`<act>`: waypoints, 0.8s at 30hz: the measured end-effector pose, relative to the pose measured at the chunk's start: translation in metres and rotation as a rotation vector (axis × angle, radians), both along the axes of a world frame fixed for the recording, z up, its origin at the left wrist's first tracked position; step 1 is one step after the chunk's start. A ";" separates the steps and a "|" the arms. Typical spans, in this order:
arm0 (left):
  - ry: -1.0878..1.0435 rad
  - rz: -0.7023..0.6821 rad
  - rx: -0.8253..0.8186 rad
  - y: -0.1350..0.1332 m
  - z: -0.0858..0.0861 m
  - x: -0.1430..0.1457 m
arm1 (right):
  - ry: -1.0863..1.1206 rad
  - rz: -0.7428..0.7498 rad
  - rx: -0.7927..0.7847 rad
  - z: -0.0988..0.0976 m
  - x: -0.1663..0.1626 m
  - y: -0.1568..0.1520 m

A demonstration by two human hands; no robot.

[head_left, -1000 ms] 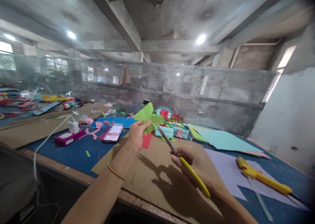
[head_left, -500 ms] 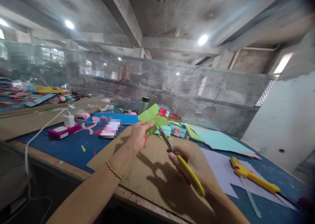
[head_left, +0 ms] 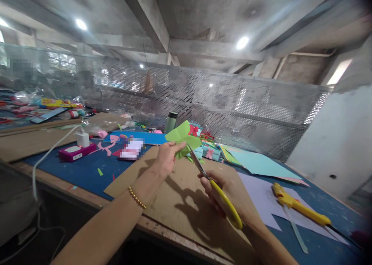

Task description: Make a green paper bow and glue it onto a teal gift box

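My left hand (head_left: 167, 156) pinches a bright green piece of paper (head_left: 181, 133) with wide, petal-like lobes, held up above a brown cardboard sheet (head_left: 174, 195). In my right hand (head_left: 221, 191) is a pair of scissors (head_left: 225, 203) with yellow handles, its fingers wrapped through and around them. The metal blades point up and left, their tips at the lower right edge of the green paper. Whether the blades are parted is hard to make out. Behind the paper lie small light-blue paper pieces with pink and red bows (head_left: 209, 153).
A yellow glue gun (head_left: 299, 208) with a glue stick rests on lilac paper (head_left: 261, 214) at right. Coloured sheets (head_left: 261, 164) lie behind it. A phone (head_left: 131, 149), purple power block (head_left: 76, 152), pink scraps and a green bottle (head_left: 171, 122) stand left and behind. A perforated metal screen (head_left: 261, 109) borders the table.
The view has shifted slightly. Both hands keep nearly the same pose, with the green paper and the scissor tips still close together.
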State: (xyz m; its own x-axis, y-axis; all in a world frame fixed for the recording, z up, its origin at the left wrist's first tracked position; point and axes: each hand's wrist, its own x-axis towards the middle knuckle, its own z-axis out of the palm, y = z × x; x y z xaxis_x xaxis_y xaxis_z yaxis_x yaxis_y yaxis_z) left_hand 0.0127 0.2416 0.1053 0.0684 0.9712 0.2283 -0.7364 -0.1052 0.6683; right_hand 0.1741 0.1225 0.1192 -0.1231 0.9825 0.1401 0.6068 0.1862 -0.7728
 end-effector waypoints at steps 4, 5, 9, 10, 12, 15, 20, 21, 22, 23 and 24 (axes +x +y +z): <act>0.028 -0.006 0.015 0.003 -0.004 0.000 | 0.034 -0.002 -0.002 0.001 -0.002 -0.001; 0.037 -0.006 0.018 0.004 -0.004 0.000 | 0.043 0.004 -0.001 0.000 -0.002 -0.001; 0.071 -0.004 0.021 0.004 -0.005 -0.002 | 0.056 0.009 -0.011 -0.002 0.002 0.001; 0.080 -0.008 0.023 0.003 -0.005 -0.002 | 0.054 0.008 -0.012 -0.003 0.004 0.002; 0.100 -0.020 0.028 0.002 -0.004 -0.003 | 0.048 0.017 -0.013 -0.005 0.006 0.003; 0.135 -0.030 0.025 0.000 -0.002 -0.006 | 0.070 0.035 -0.025 -0.007 0.009 0.005; 0.158 -0.029 0.034 -0.003 0.001 -0.007 | 0.097 0.025 -0.047 -0.013 0.013 0.007; 0.159 -0.028 0.040 -0.003 0.001 -0.007 | 0.092 0.018 -0.048 -0.014 0.013 0.008; 0.160 -0.026 0.043 -0.003 0.001 -0.007 | 0.090 0.011 -0.045 -0.014 0.014 0.008; 0.161 -0.028 0.043 -0.003 0.001 -0.007 | 0.087 0.008 -0.043 -0.015 0.014 0.009; 0.160 -0.037 0.039 -0.004 0.001 -0.007 | 0.082 0.006 -0.042 -0.015 0.014 0.009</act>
